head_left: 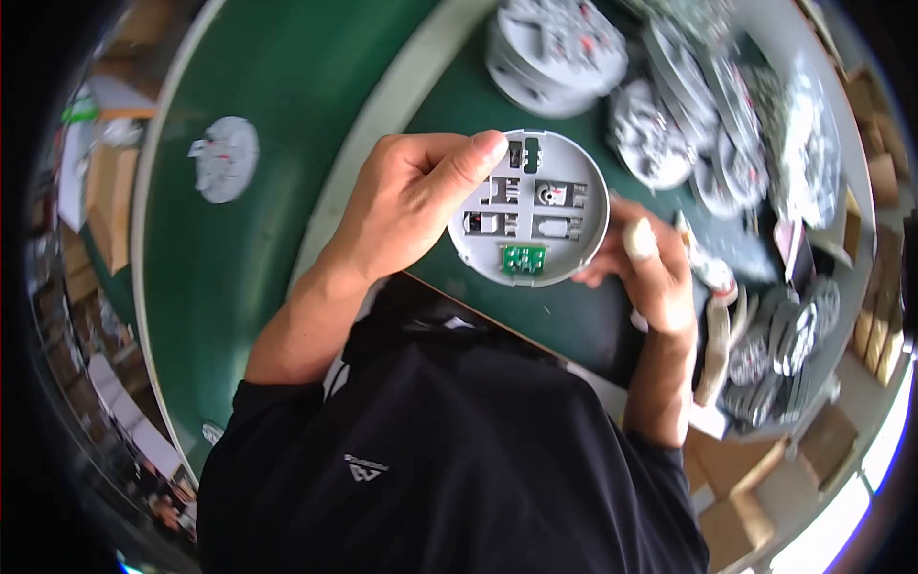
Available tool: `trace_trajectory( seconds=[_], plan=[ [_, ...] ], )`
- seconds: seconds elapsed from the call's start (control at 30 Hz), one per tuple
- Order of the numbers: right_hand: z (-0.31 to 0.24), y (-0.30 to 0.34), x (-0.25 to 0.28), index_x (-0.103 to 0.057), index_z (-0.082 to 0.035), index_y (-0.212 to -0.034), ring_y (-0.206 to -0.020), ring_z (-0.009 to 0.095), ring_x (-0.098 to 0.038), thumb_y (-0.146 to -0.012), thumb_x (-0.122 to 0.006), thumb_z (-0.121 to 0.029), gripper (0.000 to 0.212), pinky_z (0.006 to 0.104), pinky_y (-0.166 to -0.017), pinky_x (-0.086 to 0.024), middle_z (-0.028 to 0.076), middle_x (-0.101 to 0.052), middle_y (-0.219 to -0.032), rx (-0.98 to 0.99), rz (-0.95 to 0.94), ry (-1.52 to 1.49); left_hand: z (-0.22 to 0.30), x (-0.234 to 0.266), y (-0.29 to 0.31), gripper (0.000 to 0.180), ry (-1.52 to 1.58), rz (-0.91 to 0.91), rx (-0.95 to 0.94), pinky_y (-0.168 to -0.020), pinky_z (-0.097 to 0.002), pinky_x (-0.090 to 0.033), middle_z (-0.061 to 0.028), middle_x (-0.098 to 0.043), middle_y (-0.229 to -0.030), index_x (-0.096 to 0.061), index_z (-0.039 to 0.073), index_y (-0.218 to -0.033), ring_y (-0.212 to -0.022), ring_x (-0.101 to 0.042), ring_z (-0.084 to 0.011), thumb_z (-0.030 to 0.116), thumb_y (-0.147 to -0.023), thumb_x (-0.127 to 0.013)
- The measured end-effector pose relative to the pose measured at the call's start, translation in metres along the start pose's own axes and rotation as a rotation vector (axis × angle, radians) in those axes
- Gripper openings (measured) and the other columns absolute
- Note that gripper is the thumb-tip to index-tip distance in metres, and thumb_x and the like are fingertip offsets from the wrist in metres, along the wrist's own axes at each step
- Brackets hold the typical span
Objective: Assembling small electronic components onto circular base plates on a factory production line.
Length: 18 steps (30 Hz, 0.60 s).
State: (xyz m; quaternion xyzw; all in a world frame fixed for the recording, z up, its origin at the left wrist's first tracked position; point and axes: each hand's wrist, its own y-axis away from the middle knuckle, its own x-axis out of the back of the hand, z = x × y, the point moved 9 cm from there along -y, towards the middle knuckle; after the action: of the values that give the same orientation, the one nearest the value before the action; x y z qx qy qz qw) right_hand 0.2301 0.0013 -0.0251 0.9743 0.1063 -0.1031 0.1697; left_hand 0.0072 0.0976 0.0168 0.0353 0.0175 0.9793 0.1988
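Observation:
A round grey plastic housing (526, 195) is held up in front of me, its recessed inner side facing me. It has several rectangular slots with small fittings, and a small green circuit board (523, 259) sits at its lower edge. My left hand (421, 196) grips the left rim, thumb on top and the other fingers hidden behind. At the right rim, the fingers of my right hand (655, 268) curl behind the housing. A white cover (640, 239) wraps its thumb, which stands off the rim.
Beyond the housing, stacked grey discs (555, 57) stand on the green table (287, 57). More round parts (660, 134) and clear plastic bags (803, 143) crowd the right side. A single disc (228, 160) lies at left. Cardboard boxes (746, 497) stand at the lower right.

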Motion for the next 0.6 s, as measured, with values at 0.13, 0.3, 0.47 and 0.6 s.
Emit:
trace_trajectory(
  seconds=[0.13,0.3,0.47,0.6],
  plan=[
    [0.006,0.013,0.020,-0.047,0.007,-0.159,-0.089,0.028,-0.079,-0.118,-0.052,-0.046,0.067,0.0354,-0.080,-0.064,0.027,-0.076,-0.119,0.092,0.044,0.044,0.072,0.099,0.013,0.031,-0.760,0.669,-0.617,-0.062,-0.0363,-0.045,-0.0047,-0.067,-0.080,-0.077,0.002,-0.098,-0.066,-0.056,-0.0195,0.032,-0.103,-0.081],
    [0.012,0.008,0.027,-0.048,0.006,-0.159,-0.097,0.028,-0.079,-0.116,-0.059,-0.036,0.061,0.0367,-0.087,-0.065,0.028,-0.074,-0.125,0.134,-0.022,-0.043,0.053,0.141,0.025,0.040,-1.308,0.740,-0.558,-0.089,-0.0476,-0.056,-0.0179,-0.074,-0.123,-0.075,0.004,-0.125,-0.102,-0.071,-0.0349,0.029,-0.095,-0.085],
    [0.010,0.017,0.035,-0.049,0.006,-0.158,-0.101,0.030,-0.079,-0.116,-0.060,-0.034,0.058,0.0378,-0.089,-0.066,0.029,-0.072,-0.128,0.151,0.053,-0.113,0.024,0.226,0.067,0.045,-1.164,0.920,-0.188,-0.106,-0.0486,-0.055,-0.0208,-0.072,-0.136,-0.073,0.006,-0.137,-0.125,-0.069,-0.0405,0.027,-0.098,-0.082],
    [0.010,0.006,0.021,-0.049,0.004,-0.159,-0.105,0.034,-0.078,-0.117,-0.058,-0.031,0.055,0.0394,-0.093,-0.065,0.030,-0.071,-0.130,0.099,-0.035,-0.125,-0.054,0.330,0.112,0.020,-0.801,0.706,0.054,-0.090,-0.0331,-0.057,-0.0113,-0.079,-0.103,-0.079,-0.004,-0.116,-0.097,-0.073,-0.0185,0.013,-0.106,-0.075]
  ],
)
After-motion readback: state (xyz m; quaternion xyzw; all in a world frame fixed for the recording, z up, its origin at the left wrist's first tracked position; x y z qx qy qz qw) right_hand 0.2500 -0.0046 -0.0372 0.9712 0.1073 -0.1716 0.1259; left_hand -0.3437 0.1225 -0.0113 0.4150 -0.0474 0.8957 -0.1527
